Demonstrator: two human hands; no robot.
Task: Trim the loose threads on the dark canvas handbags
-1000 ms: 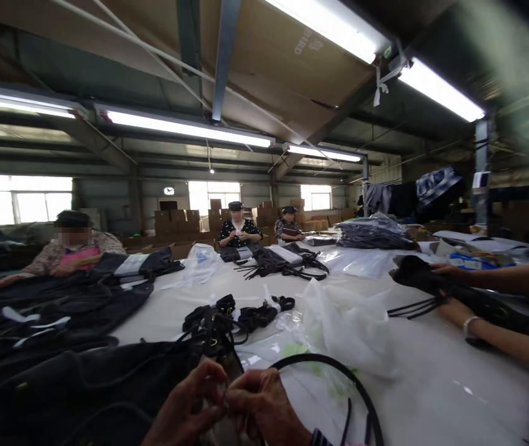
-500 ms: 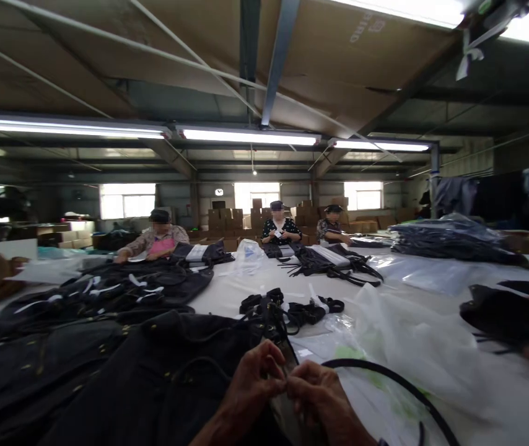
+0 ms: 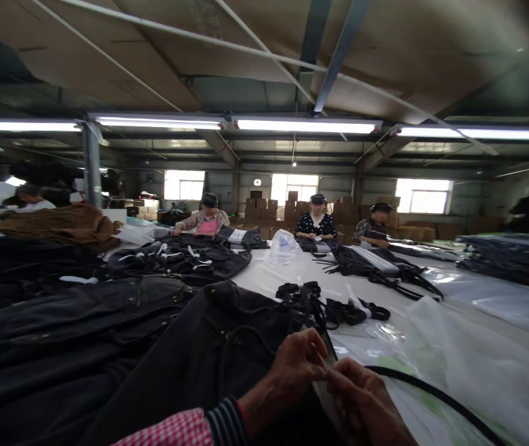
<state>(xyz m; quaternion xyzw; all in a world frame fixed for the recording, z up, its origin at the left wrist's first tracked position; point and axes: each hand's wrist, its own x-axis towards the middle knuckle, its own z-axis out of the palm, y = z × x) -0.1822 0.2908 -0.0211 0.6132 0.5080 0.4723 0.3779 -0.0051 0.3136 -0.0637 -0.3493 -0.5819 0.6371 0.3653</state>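
Observation:
My left hand (image 3: 295, 365) and my right hand (image 3: 367, 396) meet at the front, fingertips pinched together. Something small and pale seems to be between them, too small and blurred to name. Under and left of my hands lies a large black cloth item (image 3: 162, 353) with small brass-coloured fittings. A thin black strap (image 3: 436, 391) curves out from beside my right hand towards the lower right. Just beyond my fingers, black straps with white wraps (image 3: 352, 311) lie bunched on the white table (image 3: 264, 272).
Clear plastic bags (image 3: 464, 347) spread over the right side. Black bundles with white bands (image 3: 376, 260) lie farther back, and more black pieces with white ties (image 3: 176, 257) at the left. A brown cloth pile (image 3: 64, 226) sits far left. Several co-workers (image 3: 316, 223) are across the table.
My view has turned to the left, so the table and people sit farther right in the picture. Both hands stay pinched together, and my left sleeve now shows.

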